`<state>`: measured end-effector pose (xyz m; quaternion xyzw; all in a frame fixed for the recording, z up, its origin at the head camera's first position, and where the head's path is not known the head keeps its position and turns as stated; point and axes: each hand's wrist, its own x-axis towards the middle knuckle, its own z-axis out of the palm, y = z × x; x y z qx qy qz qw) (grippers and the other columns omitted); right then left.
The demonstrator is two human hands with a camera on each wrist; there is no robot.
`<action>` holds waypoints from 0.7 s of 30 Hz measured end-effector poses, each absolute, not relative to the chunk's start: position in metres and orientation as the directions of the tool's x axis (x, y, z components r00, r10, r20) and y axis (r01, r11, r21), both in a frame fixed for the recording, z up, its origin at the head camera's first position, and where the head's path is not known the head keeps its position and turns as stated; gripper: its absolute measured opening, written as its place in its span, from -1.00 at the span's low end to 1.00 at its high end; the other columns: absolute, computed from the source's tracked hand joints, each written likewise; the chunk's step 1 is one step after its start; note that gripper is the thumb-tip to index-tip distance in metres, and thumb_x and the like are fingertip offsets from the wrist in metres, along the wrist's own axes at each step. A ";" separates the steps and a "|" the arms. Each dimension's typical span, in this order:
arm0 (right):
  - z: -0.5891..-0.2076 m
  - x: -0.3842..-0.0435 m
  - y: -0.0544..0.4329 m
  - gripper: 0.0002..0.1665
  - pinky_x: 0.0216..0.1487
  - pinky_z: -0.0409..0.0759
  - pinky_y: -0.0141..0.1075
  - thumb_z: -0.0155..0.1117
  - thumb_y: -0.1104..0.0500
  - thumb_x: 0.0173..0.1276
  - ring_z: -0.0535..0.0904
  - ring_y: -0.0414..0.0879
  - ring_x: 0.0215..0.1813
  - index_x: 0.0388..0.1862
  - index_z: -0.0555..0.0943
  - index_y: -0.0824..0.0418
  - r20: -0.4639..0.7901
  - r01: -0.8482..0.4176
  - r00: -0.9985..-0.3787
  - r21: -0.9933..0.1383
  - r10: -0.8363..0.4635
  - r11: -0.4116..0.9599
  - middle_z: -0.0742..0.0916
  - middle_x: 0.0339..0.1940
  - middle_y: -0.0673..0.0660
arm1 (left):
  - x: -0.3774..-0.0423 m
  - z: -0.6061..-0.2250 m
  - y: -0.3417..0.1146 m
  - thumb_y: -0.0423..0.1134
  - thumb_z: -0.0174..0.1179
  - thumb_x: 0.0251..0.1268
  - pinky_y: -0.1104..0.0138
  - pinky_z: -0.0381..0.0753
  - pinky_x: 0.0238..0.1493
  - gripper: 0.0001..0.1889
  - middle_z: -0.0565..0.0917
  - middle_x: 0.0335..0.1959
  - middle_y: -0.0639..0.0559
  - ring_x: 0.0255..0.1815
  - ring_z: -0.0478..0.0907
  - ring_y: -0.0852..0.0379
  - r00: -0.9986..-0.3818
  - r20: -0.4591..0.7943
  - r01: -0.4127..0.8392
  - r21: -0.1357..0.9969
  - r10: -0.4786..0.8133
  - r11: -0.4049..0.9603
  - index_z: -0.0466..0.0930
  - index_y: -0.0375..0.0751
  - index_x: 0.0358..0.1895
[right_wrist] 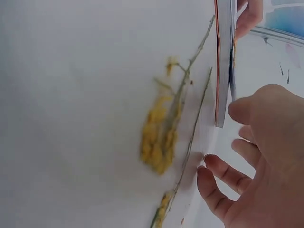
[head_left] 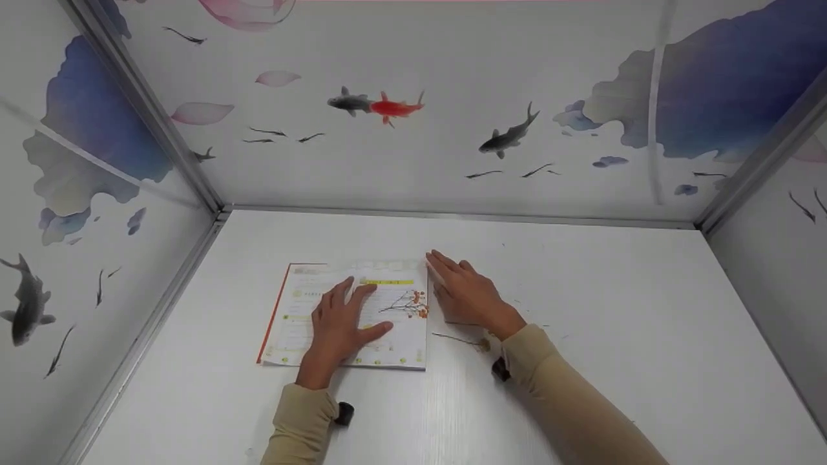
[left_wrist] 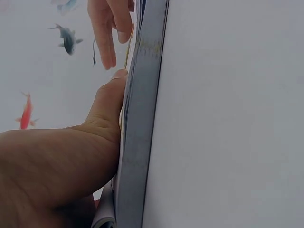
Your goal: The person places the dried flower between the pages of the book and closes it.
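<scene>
An open book (head_left: 400, 349) with printed pages lies on the white table. My left hand (head_left: 339, 326) rests across its pages with fingers and thumb spread; the left wrist view shows its thumb (left_wrist: 107, 102) along the page surface. At the book's right edge is my right hand (head_left: 468, 294), fingers extended toward the far corner. In the right wrist view, its thumb (right_wrist: 242, 111) is right at the page edge and two fingertips (right_wrist: 204, 173) are by the tabletop. A branching sprig with orange blossoms (head_left: 413, 307) shows on the right page.
Yellow-flowered twigs lie beside the book near the right wrist: a blurred one (right_wrist: 159, 133) and a thinner one (right_wrist: 192, 135). Small dark bits are scattered to the right on the table (head_left: 614, 361). Panels with painted fish (head_left: 507, 135) enclose the table's back and sides.
</scene>
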<state>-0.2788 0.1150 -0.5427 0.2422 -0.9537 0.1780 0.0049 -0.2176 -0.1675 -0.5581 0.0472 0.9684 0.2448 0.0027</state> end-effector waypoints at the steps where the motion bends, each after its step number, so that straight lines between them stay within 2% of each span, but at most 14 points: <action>1: -0.543 -0.278 0.116 -0.26 0.21 0.74 0.16 0.10 0.04 0.77 0.51 0.18 0.55 0.81 0.17 -0.05 0.092 -0.450 -0.889 -0.354 -0.448 0.820 0.31 0.80 -0.02 | -0.218 -0.558 -0.167 0.37 0.45 0.28 -0.39 0.12 0.61 -0.12 0.12 0.78 -0.18 0.74 0.06 -0.34 -0.996 0.017 0.090 0.472 0.093 0.877 0.39 0.23 0.62; 3: -0.542 -0.277 0.116 -0.32 0.18 0.75 0.17 0.08 0.04 0.78 0.54 0.19 0.51 0.78 0.25 -0.05 0.091 -0.451 -0.888 -0.364 -0.451 0.815 0.35 0.78 -0.02 | -0.218 -0.559 -0.166 0.38 0.45 0.28 -0.38 0.13 0.62 -0.12 0.13 0.77 -0.17 0.74 0.06 -0.34 -0.995 0.019 0.092 0.471 0.094 0.877 0.39 0.23 0.62; 7: -0.542 -0.276 0.116 -0.45 0.13 0.73 0.08 0.05 0.04 0.79 0.59 0.11 0.30 0.67 0.45 0.01 0.078 -0.484 -0.869 -0.341 -0.489 0.806 0.53 0.67 0.00 | -0.219 -0.560 -0.166 0.38 0.44 0.28 -0.37 0.13 0.62 -0.12 0.12 0.78 -0.17 0.74 0.07 -0.32 -0.995 0.022 0.096 0.469 0.097 0.878 0.38 0.24 0.62; 10: -0.541 -0.276 0.114 -0.46 0.13 0.72 0.04 0.04 0.03 0.80 0.58 0.08 0.23 0.65 0.47 0.03 0.056 -0.485 -0.867 -0.324 -0.495 0.812 0.58 0.62 0.01 | -0.218 -0.561 -0.166 0.38 0.44 0.28 -0.37 0.13 0.62 -0.11 0.12 0.77 -0.18 0.74 0.07 -0.33 -0.994 0.026 0.104 0.458 0.104 0.883 0.38 0.22 0.63; 13: -0.541 -0.276 0.112 -0.44 0.18 0.71 0.07 0.02 0.02 0.80 0.58 0.11 0.29 0.67 0.44 0.02 0.029 -0.478 -0.868 -0.315 -0.495 0.820 0.53 0.67 0.01 | -0.216 -0.559 -0.167 0.37 0.43 0.30 -0.36 0.11 0.64 -0.10 0.12 0.78 -0.18 0.75 0.06 -0.34 -0.994 0.022 0.105 0.441 0.107 0.891 0.37 0.21 0.65; 19: -0.539 -0.278 0.110 -0.43 0.44 0.61 0.23 0.00 0.00 0.81 0.46 0.28 0.60 0.69 0.42 0.00 0.009 -0.470 -0.870 -0.321 -0.493 0.822 0.42 0.74 0.01 | -0.208 -0.553 -0.156 0.27 0.48 0.32 -0.32 0.07 0.70 -0.16 0.18 0.74 -0.27 0.76 0.06 -0.35 -0.988 0.114 0.134 0.340 0.100 0.931 0.44 0.13 0.60; 21: -0.538 -0.279 0.110 -0.43 0.51 0.55 0.23 0.00 0.01 0.81 0.43 0.27 0.64 0.69 0.41 0.01 0.001 -0.465 -0.871 -0.330 -0.492 0.822 0.42 0.74 0.00 | -0.202 -0.549 -0.145 0.17 0.50 0.34 -0.25 0.19 0.65 -0.27 0.28 0.65 -0.29 0.68 0.17 -0.33 -0.981 0.163 0.154 0.301 0.108 0.941 0.52 0.07 0.52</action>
